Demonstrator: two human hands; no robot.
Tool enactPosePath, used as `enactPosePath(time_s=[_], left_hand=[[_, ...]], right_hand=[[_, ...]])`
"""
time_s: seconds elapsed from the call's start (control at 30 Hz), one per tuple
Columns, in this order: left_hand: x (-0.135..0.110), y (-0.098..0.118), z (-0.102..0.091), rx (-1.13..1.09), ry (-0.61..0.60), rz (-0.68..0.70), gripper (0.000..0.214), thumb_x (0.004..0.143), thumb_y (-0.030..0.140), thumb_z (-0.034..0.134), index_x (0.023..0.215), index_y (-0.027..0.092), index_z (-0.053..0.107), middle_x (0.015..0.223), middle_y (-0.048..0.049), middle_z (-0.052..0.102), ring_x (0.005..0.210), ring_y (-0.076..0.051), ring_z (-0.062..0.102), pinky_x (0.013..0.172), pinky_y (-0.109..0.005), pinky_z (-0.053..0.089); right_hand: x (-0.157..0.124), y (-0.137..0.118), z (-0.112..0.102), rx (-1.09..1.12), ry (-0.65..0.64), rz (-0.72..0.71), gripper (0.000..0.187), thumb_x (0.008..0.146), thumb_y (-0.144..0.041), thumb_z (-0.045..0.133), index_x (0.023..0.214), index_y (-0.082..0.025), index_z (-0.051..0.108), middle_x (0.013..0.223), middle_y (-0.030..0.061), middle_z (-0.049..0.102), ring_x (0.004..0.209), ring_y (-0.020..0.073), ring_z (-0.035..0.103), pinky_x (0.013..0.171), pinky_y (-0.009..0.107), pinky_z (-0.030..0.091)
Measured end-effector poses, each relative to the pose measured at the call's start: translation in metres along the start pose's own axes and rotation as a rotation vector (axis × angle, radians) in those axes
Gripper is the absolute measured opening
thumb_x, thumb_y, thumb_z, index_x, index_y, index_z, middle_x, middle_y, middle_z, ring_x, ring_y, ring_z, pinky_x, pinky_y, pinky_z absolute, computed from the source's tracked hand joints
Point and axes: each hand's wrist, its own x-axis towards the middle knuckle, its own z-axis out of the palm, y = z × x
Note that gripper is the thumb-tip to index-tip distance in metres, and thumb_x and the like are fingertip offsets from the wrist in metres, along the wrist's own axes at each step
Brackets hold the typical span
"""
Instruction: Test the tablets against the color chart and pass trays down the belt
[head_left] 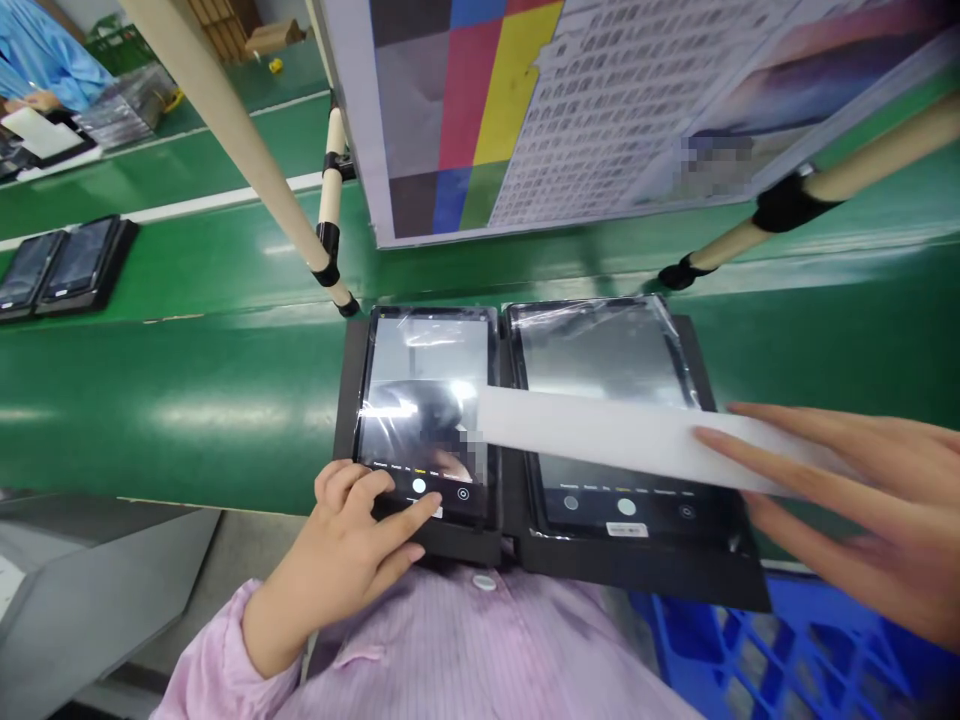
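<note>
Two tablets lie side by side in a black tray [637, 570] on the green conveyor belt [172, 400]. The left tablet [425, 400] shows a camera app with a picture on its screen. My left hand [352, 540] rests at its lower edge, index finger stretched toward the white shutter button [418, 486], the other fingers curled. The right tablet [607, 400] also shows a camera app, its screen dark. My right hand [847, 510] holds a white strip [600, 435] across that screen, fingers extended along it.
A colour test chart [480, 110] on a board leans above the belt, carried by beige pipes [232, 130]. Another tray with two tablets [64, 265] lies far left on the belt. A blue crate [772, 650] stands at lower right. Another person in blue [45, 60] is at top left.
</note>
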Motion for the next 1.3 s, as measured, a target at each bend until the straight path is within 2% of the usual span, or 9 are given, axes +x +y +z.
enactPosePath(time_s=[0.07,0.13,0.37,0.5,0.63,0.9,1.0,1.13,1.3], left_hand=[[-0.001,-0.001,0.001,-0.01,0.048,-0.024,0.033,0.095,0.031,0.059,0.126,0.03,0.071,0.111,-0.0107,0.045,0.108,-0.029,0.039,0.101,-0.053,0.035],[-0.002,-0.001,0.003,-0.03,0.097,-0.045,0.032,0.096,0.031,0.058,0.124,0.027,0.072,0.109,-0.0106,0.044,0.107,-0.029,0.04,0.101,-0.052,0.034],[0.002,0.0,0.004,0.042,0.125,-0.035,0.031,0.099,0.031,0.053,0.121,0.027,0.074,0.106,-0.0096,0.046,0.102,-0.027,0.04,0.101,-0.047,0.03],[-0.005,-0.008,-0.007,-0.01,0.244,-0.046,0.034,0.099,0.032,0.051,0.124,0.023,0.072,0.1,-0.0071,0.04,0.097,-0.024,0.042,0.101,-0.047,0.032],[-0.01,-0.01,-0.013,-0.038,0.295,-0.048,0.037,0.098,0.029,0.051,0.13,0.022,0.069,0.099,-0.0059,0.039,0.093,-0.022,0.044,0.098,-0.047,0.035],[0.039,0.038,-0.007,-0.124,0.222,0.126,0.03,0.1,0.029,0.047,0.115,0.019,0.072,0.1,-0.0069,0.045,0.096,-0.022,0.045,0.101,-0.044,0.033],[0.065,0.061,-0.002,-0.091,0.132,0.218,0.03,0.1,0.032,0.05,0.119,0.022,0.071,0.1,-0.0068,0.05,0.097,-0.023,0.045,0.103,-0.043,0.031],[0.09,0.083,0.007,-0.017,0.004,0.252,0.033,0.099,0.035,0.055,0.129,0.027,0.067,0.105,-0.0066,0.057,0.1,-0.025,0.046,0.106,-0.045,0.029],[0.109,0.1,0.02,0.044,-0.038,0.248,0.033,0.099,0.035,0.055,0.13,0.029,0.066,0.105,-0.0079,0.057,0.102,-0.026,0.046,0.102,-0.044,0.035]], right_hand=[[0.013,0.0,0.0,-0.041,-0.03,-0.242,0.047,0.096,-0.04,0.053,0.142,-0.049,0.052,0.13,0.0039,0.064,0.106,0.0261,0.065,0.091,0.045,0.047],[0.02,0.002,-0.001,-0.084,-0.018,-0.324,0.06,0.098,-0.034,0.05,0.154,-0.049,0.036,0.13,0.0072,0.063,0.105,0.0285,0.065,0.086,0.044,0.047],[0.016,0.005,-0.001,-0.058,-0.037,-0.262,0.057,0.098,-0.036,0.049,0.152,-0.052,0.036,0.13,0.0067,0.062,0.104,0.0293,0.064,0.087,0.046,0.048],[0.016,0.002,0.0,-0.034,-0.047,-0.224,0.052,0.098,-0.038,0.049,0.148,-0.048,0.043,0.129,0.0071,0.062,0.103,0.0288,0.064,0.09,0.048,0.047],[0.023,-0.002,-0.002,-0.063,-0.013,-0.278,0.057,0.098,-0.035,0.048,0.152,-0.048,0.036,0.124,0.0101,0.063,0.098,0.03,0.064,0.084,0.047,0.049],[0.028,-0.015,-0.006,-0.066,0.036,-0.336,0.064,0.098,-0.026,0.045,0.158,-0.04,0.029,0.122,0.0148,0.062,0.096,0.0315,0.063,0.084,0.05,0.046],[0.015,0.002,-0.012,-0.065,0.036,-0.285,0.054,0.097,-0.025,0.045,0.149,-0.036,0.041,0.124,0.0143,0.062,0.098,0.0311,0.063,0.086,0.05,0.045],[-0.021,0.052,-0.028,-0.1,0.051,-0.228,0.039,0.096,-0.024,0.048,0.135,-0.028,0.051,0.122,0.0162,0.062,0.096,0.0296,0.064,0.081,0.045,0.049],[-0.055,0.087,-0.041,-0.138,0.041,-0.161,0.035,0.096,-0.022,0.049,0.13,-0.02,0.056,0.119,0.0183,0.062,0.093,0.0274,0.064,0.076,0.04,0.051]])
